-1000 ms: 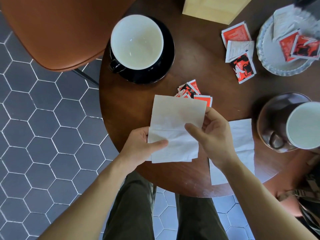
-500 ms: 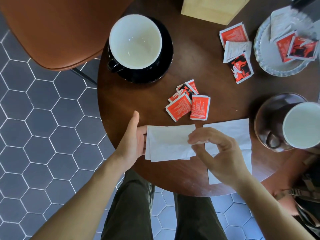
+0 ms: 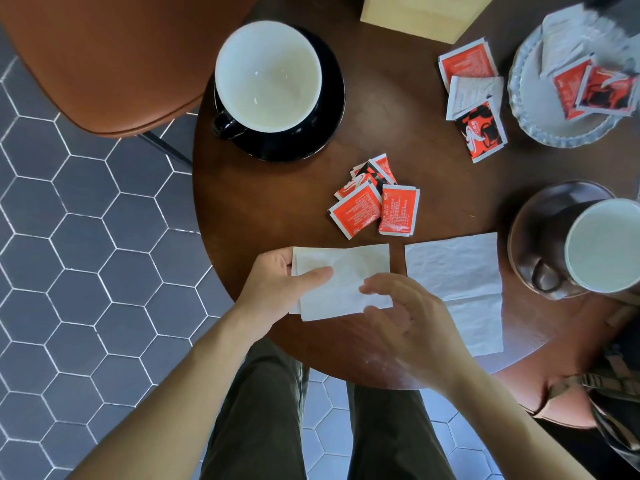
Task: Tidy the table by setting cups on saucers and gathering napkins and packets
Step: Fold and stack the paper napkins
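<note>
A person's left hand (image 3: 277, 284) pinches a folded white napkin (image 3: 341, 282) at the near edge of the round tabletop (image 3: 433, 174) (thumb on top), while the right hand (image 3: 412, 318) hovers beside it, fingers (image 3: 375, 287) relaxed and released. Red packets (image 3: 374, 206) lie just beyond.

Red packets (image 3: 375, 207) carry small white print, too blurred to read.

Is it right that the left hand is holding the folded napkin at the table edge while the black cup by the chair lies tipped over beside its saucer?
Not quite. The head view shows the black cup standing upright on its saucer, not tipped over beside it. The rest holds: the left hand holds the folded napkin at the table edge.
</note>
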